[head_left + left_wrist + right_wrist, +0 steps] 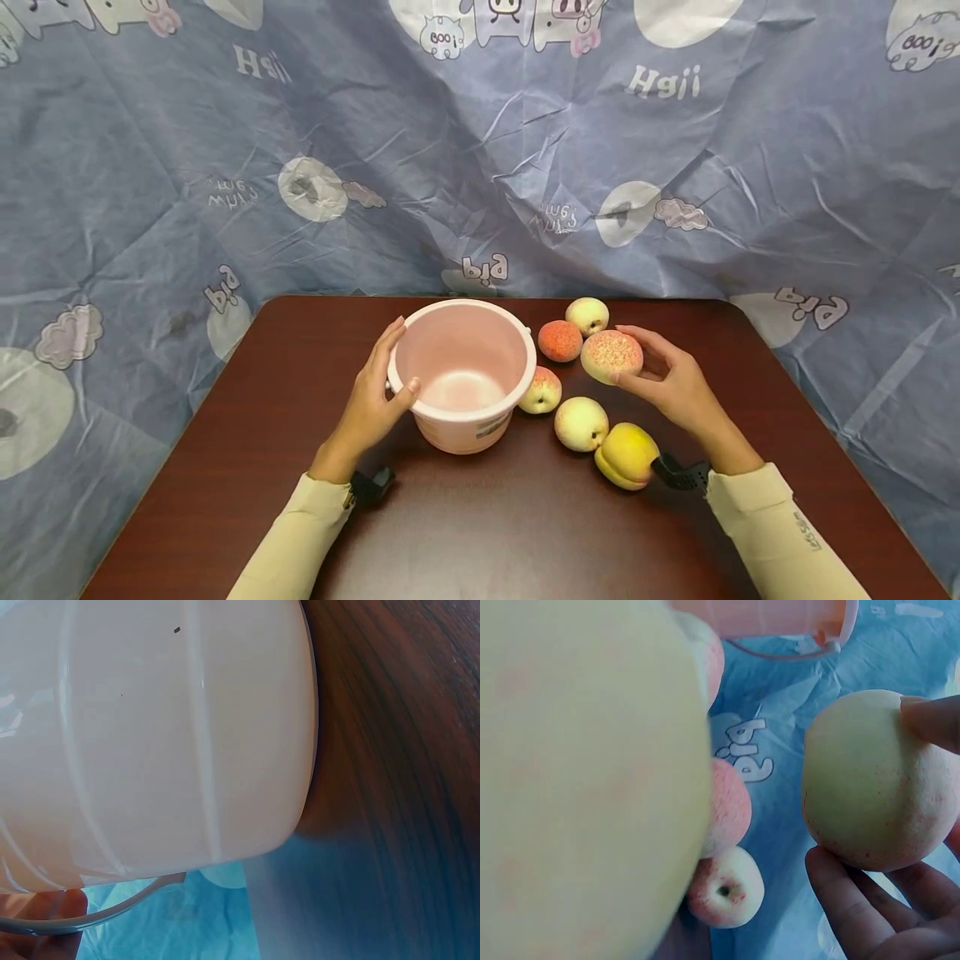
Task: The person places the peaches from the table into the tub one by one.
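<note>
Cream sleeves [772, 529] enter at the lower left and lower right of the head view, each ending near a black wrist strap [681, 472]. Left of centre, the left hand [371, 400] grips the rim of a pink bucket [446, 433], its thumb and fingers spread apart. The bucket stands upright at the centre of the frame on a dark brown table [487, 533]. Right of centre, the right hand [671, 383] pinches a speckled peach [611, 357] between thumb and fingers; the right-wrist view shows it held at the right of the frame. Between bucket and right arm lie a red-orange fruit [560, 341], a small pale fruit [587, 317], a red-and-yellow fruit [543, 392] just beside the bucket, and a cream fruit [580, 423] touching a yellow fruit [626, 456]. Blue printed cloth [450, 150] fills the upper half.
</note>
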Demonstrator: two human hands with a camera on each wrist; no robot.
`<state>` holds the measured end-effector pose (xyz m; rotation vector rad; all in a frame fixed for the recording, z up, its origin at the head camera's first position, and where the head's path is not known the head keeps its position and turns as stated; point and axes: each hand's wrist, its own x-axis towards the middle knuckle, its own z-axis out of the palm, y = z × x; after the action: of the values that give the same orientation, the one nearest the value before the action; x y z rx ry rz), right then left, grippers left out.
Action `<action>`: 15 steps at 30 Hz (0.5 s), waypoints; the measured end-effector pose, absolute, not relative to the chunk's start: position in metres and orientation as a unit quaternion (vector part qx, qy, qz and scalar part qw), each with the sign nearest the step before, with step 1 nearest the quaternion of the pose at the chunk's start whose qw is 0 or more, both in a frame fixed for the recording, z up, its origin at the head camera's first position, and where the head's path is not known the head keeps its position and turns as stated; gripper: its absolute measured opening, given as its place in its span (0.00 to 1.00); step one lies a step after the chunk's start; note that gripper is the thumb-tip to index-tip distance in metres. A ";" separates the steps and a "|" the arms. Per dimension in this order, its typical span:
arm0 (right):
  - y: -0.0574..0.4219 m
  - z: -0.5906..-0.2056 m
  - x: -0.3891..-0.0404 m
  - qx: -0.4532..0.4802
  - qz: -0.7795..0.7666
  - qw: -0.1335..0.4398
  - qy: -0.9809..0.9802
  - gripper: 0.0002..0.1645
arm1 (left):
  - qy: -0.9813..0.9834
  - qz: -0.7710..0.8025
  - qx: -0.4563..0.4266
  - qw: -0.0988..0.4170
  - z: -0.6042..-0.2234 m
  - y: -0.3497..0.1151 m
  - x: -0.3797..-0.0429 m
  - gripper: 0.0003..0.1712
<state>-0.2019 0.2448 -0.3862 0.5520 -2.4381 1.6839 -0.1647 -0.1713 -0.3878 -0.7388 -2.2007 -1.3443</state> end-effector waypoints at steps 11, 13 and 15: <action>0.231 -0.370 -0.193 0.195 0.571 0.067 -0.795 0.40 | -0.801 -0.482 -0.265 0.234 -0.423 -0.182 -0.189 0.44; 0.227 -0.367 -0.192 0.197 0.574 0.065 -0.793 0.41 | -0.802 -0.480 -0.266 0.234 -0.423 -0.182 -0.189 0.44; 0.224 -0.363 -0.191 0.197 0.576 0.063 -0.791 0.41 | -0.805 -0.476 -0.266 0.234 -0.423 -0.182 -0.188 0.44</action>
<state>-0.1911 0.2243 -0.3635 0.5946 -2.3893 1.7398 -0.1885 -0.1820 -0.4229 -0.7292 -2.2103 -1.3065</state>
